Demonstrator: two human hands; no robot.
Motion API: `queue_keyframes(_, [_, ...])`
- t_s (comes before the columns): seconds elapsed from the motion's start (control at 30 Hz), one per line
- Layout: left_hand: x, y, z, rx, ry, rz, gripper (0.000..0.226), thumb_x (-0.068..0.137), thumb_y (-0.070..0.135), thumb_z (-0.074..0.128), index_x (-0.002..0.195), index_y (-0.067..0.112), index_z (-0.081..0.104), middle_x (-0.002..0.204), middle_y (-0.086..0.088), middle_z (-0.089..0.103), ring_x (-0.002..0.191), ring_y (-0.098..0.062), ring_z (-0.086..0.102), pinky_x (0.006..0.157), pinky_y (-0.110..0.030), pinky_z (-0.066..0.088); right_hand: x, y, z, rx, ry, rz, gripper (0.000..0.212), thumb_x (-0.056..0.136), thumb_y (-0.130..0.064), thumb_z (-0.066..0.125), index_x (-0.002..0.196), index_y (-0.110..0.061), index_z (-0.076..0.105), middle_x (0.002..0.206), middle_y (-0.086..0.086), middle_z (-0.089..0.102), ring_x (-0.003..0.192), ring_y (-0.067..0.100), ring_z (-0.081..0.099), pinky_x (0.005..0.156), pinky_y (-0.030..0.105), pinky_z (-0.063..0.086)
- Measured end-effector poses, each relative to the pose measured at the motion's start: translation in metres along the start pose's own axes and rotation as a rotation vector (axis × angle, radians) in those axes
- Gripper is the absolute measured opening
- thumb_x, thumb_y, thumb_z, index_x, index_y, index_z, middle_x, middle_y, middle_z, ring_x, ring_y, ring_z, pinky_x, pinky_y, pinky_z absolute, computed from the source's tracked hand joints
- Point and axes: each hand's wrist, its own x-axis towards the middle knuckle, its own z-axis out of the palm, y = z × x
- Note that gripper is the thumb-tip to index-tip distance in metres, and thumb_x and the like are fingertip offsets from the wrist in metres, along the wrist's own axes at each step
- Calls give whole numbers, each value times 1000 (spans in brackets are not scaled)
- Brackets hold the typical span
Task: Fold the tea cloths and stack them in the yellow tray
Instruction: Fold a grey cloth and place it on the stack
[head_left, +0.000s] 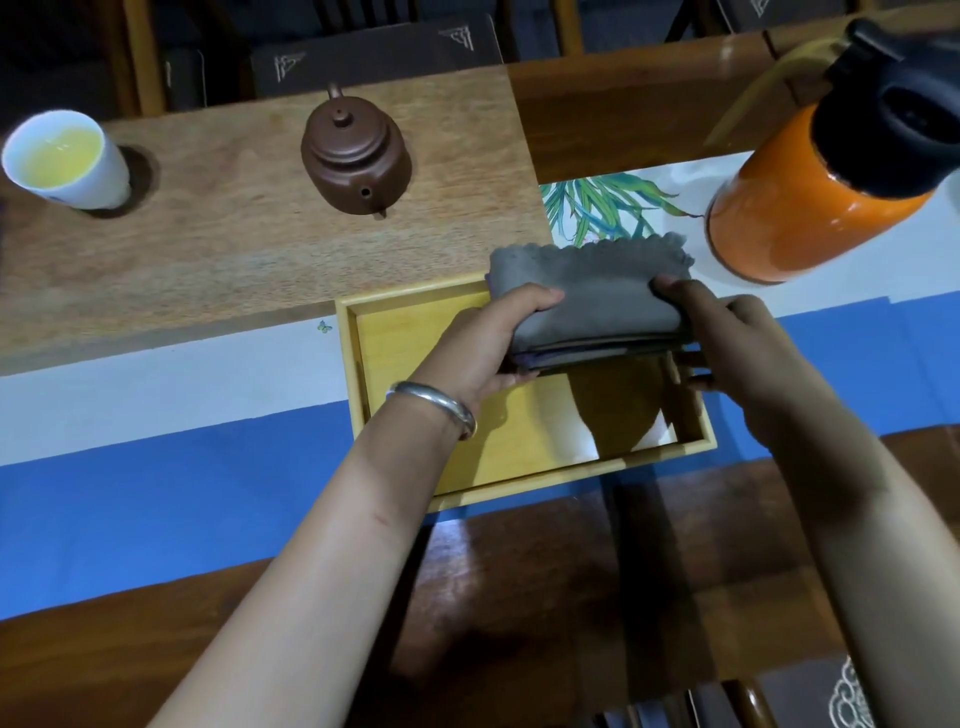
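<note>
Grey folded tea cloths (587, 296) between both hands, above yellow tray (395, 358)

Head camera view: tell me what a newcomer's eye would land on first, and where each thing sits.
First, the two hands at centre: the left hand and right hand hold a stack of folded grey tea cloths by its ends, above the far side of the yellow tray. Next, the bright orange flask at far right. On the wooden board behind stand a brown teapot and, far left, a white cup of yellow tea.

Both hands, left (483, 343) and right (727, 338), gripping folded grey tea cloths (587, 296) above yellow tray (395, 374), teapot (356, 156) beyond
</note>
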Motion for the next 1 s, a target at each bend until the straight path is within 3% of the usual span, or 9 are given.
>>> queue_keyframes(0.13, [-2,-3,1,-40,-29,3,19,76,30,72,91,21,64,69,7,73,73,-11,71,68,-27,58,-4,9,-3,138,-37,133,71,79,-59,61,103,8,56,93,15,51,86,27,63,72,35,57])
queue_keyframes(0.17, [-3,-3,1,-40,-39,11,18,77,30,72,91,21,65,69,8,74,73,-10,71,69,-27,59,-4,9,-3,162,-63,155,68,78,-60,61,106,2,58,95,15,55,86,25,66,71,35,59])
queue_keyframes(0.27, [-6,-4,-1,-56,-46,26,19,78,29,71,93,20,65,78,4,73,81,-14,70,69,-27,58,-6,9,-3,256,-158,167,50,77,-58,64,101,-14,62,98,14,64,79,23,73,70,35,60])
queue_keyframes(0.47, [-19,-8,-5,-65,-70,16,30,73,29,72,99,19,62,98,-3,66,91,-16,67,68,-26,58,-14,15,-6,381,-196,90,34,77,-43,71,89,-10,66,100,11,60,95,22,67,71,27,58])
queue_keyframes(0.57, [-30,-17,-4,15,-90,31,42,68,35,74,104,20,60,103,-2,64,90,-13,68,69,-23,57,-21,29,-12,344,-153,83,43,66,-47,74,89,-13,65,97,7,59,93,19,66,71,27,57])
queue_keyframes(0.67, [-38,-29,-1,50,-76,-6,29,78,30,72,103,21,60,101,2,68,84,-6,71,73,-23,58,-28,48,-18,314,-78,74,58,60,-49,78,102,-11,64,98,5,62,89,15,67,70,26,55])
queue_keyframes(0.83, [-39,-54,8,116,-19,-110,21,81,30,70,98,19,64,97,2,74,92,-11,70,86,-29,56,-34,69,-22,283,-41,86,51,63,-41,80,104,-16,64,95,6,71,80,11,70,79,34,56])
queue_keyframes(0.93, [-40,-59,7,260,7,-54,13,81,35,69,87,23,70,91,4,76,85,-11,71,86,-30,55,-33,68,-21,163,-11,45,42,70,-36,79,104,-19,60,96,9,70,78,11,70,70,29,54])
queue_keyframes(1.0, [-39,-58,5,349,24,-30,23,80,37,70,91,17,73,96,-4,76,89,-18,71,89,-36,53,-33,63,-20,12,39,-6,34,72,-38,77,98,-26,58,89,1,68,70,2,66,60,21,47])
